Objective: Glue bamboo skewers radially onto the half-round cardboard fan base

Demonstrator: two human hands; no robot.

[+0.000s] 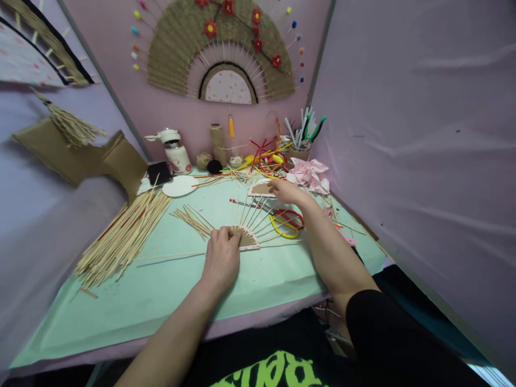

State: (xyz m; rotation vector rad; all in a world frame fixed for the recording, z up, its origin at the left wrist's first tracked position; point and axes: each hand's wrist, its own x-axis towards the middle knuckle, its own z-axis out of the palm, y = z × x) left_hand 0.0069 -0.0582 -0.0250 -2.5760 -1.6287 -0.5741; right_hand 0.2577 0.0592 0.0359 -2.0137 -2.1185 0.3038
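Note:
My left hand (223, 250) grips the left part of a brown cardboard half-circle (249, 240) with a pale patterned edge, flat on the table. Thin wooden sticks (274, 232) fan out from its curved edge to the back and right. Farther back, my right hand (285, 192) has its fingers closed at the right end of a second cardboard half-circle (261, 188) with a pale rim. Scissors (285, 232) with red and yellow handles lie partly under the sticks, near a red-tipped pen (242, 202).
A big pile of sticks (124, 236) covers the table's left side, beside a smaller bunch (193, 221). Behind stand a white bottle (178, 157), a twine roll (216, 144), pipe cleaners (264, 156) and a cup (299, 152) with glue sticks and pliers. Crumpled pink paper (309, 174) lies right.

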